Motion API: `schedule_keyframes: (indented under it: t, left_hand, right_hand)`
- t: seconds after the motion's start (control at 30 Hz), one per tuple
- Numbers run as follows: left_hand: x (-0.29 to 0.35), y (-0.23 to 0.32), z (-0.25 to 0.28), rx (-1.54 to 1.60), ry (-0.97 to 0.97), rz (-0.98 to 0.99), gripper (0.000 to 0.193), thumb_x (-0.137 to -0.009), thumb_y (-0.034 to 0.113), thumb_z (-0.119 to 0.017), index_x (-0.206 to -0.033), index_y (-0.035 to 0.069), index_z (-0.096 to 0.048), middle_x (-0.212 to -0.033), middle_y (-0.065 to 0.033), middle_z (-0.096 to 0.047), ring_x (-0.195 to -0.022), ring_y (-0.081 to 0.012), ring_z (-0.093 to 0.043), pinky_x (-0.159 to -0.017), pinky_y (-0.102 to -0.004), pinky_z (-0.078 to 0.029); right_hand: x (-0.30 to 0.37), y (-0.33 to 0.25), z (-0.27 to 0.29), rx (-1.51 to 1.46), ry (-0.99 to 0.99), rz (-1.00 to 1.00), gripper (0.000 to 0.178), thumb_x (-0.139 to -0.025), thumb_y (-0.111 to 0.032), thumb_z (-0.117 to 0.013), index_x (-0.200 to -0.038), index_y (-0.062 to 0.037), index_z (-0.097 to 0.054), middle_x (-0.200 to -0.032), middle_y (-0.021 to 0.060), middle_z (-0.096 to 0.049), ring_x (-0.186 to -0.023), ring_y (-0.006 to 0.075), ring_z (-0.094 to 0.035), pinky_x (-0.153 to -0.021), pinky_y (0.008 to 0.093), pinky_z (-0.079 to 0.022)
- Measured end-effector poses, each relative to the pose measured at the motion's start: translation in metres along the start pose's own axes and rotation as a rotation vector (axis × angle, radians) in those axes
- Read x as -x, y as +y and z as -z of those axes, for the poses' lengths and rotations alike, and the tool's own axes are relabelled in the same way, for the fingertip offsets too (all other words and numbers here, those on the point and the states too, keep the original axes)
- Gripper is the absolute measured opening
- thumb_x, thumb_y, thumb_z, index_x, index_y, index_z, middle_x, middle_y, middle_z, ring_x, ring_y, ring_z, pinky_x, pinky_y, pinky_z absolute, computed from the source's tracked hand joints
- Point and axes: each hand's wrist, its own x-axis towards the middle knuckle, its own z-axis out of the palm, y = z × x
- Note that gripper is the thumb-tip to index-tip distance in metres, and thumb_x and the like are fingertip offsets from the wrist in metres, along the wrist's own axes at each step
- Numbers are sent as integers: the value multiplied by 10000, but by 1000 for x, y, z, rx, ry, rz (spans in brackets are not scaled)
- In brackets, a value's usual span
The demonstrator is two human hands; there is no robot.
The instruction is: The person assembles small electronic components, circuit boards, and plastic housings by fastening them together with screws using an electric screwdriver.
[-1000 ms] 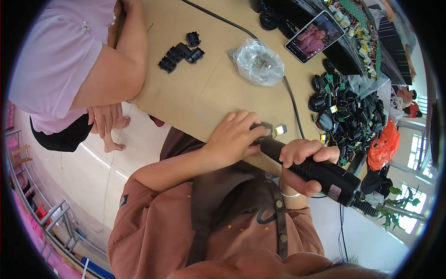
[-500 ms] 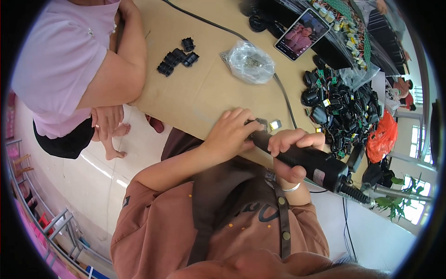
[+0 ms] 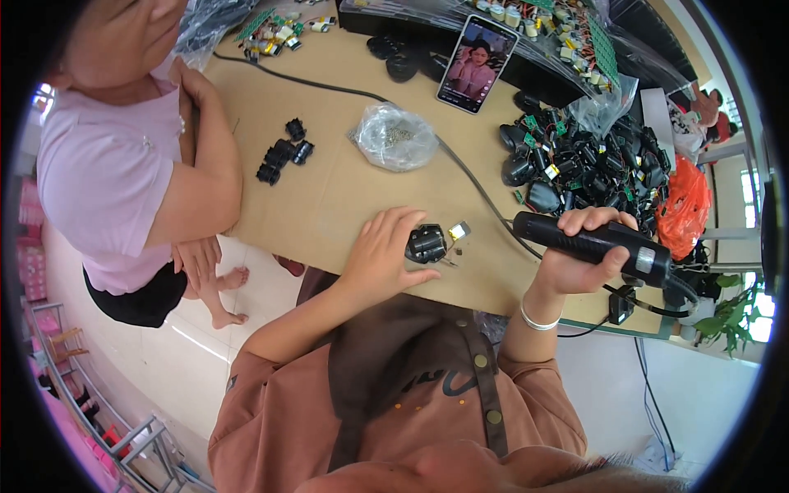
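My right hand [image 3: 579, 255] is wrapped round a black electric screwdriver [image 3: 588, 242], held above the table's right part with its tip pointing left. A small black plastic housing [image 3: 426, 244] sits on the table near the front edge. My left hand [image 3: 380, 255] lies just left of it, open, fingers and thumb spread around its side; whether they touch it I cannot tell. Beside the housing, on its right, is a small silvery battery cell [image 3: 459, 231] with a yellow end and thin wires. Farther back rests a clear plastic bag [image 3: 396, 138] of small metal screws.
Several black plastic parts [image 3: 283, 154] lie at the left. A phone [image 3: 477, 64] stands at the back. On the right are a heap of black housings with green circuit boards [image 3: 583, 164] and a red plastic bag [image 3: 684, 205]. A black cable [image 3: 485, 193] crosses the table. A person [image 3: 123, 181] sits at the left.
The screwdriver has moved up and right, away from the housing. My left hand has opened beside the housing, which now shows fully. The whole view has shifted.
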Motion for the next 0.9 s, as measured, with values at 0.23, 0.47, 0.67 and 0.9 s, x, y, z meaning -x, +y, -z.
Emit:
schedule_keyframes:
  t: [0.23, 0.47, 0.67, 0.9]
  left_hand:
    - [-9, 6, -2, -95, -76, 73, 684, -565, 306, -809, -1120, 55, -499, -1108, -132, -482, -1041, -325, -471, -882, -395, -380]
    - [5, 0, 2, 307, -52, 131, 581, -641, 223, -788, -1105, 38, -492, -1070, -107, -498, -997, -250, -508, -885, -338, -392]
    - [-2, 6, 26, 799, 21, 275, 614, -689, 82, -760, -1183, 25, -400, -1123, -77, -499, -1055, -159, -496, -915, -295, -386]
    - [-58, -6, 73, 913, 258, 212, 563, -743, 63, -713, -1188, 11, -371, -1100, -103, -527, -975, -178, -560, -832, -302, -465]
  right_hand:
    - [1, 11, 16, -8, 72, -34, 444, -815, -337, -584, -1125, -74, -405, -787, 104, -485, -591, 195, -504, -552, 339, -455]
    - [13, 2, 8, -3, 109, -114, 521, -786, -345, -666, -1116, -57, -383, -792, 99, -477, -583, 184, -505, -534, 306, -466]
    - [17, -2, 1, -4, 113, -126, 518, -772, -320, -666, -1105, -42, -383, -755, 101, -474, -550, 177, -495, -504, 282, -469]
    - [13, -8, 7, 6, 67, -115, 449, -808, -304, -601, -1130, -52, -413, -828, 84, -486, -609, 155, -483, -534, 270, -450]
